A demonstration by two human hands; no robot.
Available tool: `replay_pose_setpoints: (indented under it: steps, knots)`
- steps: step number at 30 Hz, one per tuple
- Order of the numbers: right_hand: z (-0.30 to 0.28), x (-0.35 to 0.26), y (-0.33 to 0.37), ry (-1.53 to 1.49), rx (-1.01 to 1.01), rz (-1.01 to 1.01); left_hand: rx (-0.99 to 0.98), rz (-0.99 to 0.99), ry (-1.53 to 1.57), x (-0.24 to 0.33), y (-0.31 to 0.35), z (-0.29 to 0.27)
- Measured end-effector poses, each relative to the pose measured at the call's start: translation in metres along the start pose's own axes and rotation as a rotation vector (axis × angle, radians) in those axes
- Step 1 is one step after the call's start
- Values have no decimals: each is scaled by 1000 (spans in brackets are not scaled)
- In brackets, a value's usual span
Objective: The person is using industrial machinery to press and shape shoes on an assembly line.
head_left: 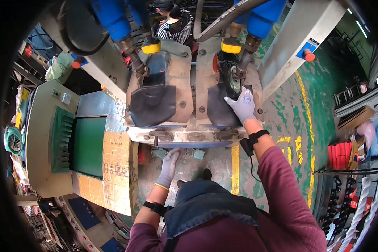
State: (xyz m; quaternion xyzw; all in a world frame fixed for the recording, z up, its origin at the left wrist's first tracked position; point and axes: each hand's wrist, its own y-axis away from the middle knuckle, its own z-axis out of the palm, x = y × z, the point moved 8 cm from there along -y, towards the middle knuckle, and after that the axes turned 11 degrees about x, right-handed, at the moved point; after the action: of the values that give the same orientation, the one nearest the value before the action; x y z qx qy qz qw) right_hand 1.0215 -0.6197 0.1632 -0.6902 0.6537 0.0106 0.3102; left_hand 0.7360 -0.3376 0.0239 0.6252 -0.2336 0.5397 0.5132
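Observation:
A black shoe [227,75] with a pale grey-green rim lies on the right station of a machine, below a metal press rod [242,63]. My right hand [242,104], in a white glove, grips its near end, thumb out to the left and fingers on the right side. Under that hand is a black pad [219,108]. Below the machine's front edge hangs my left hand [169,166], also gloved, fingers stretched out and holding nothing. The left station carries another black pad [152,106], with no shoe visible on it.
Blue cylinders [111,17] and yellow blocks [231,46] hang over both stations. Orange-red buttons [309,55] sit on the side posts. A beige machine with a green opening [88,145] stands at left. Another person [176,25] is beyond the machine. Racks [348,197] are at right.

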Motion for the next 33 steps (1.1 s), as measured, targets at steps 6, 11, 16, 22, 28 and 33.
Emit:
replay_pose_setpoints:
  steps: [6, 11, 16, 22, 28, 33]
  knots:
    - [-23, -6, 39, -100, 63, -50, 75, -169, -493, -150, 79, -156]
    - [-43, 24, 224, -84, -153, 42, 469, -496, -185, -244, 205, -310]
    - [-18, 88, 472, 310, -1223, -107, 587, -433, -108, -320, 339, -387]
    - [-60, 165, 582, 17, -1158, 743, 500, -676, -419, -374, 400, -425]
    - [-32, 82, 536, 180, -1203, -314, 516, -574, -326, -367, 365, -443]
    - [11, 42, 491, 197, -1114, -454, 711, -579, 204, -316, 304, -407]
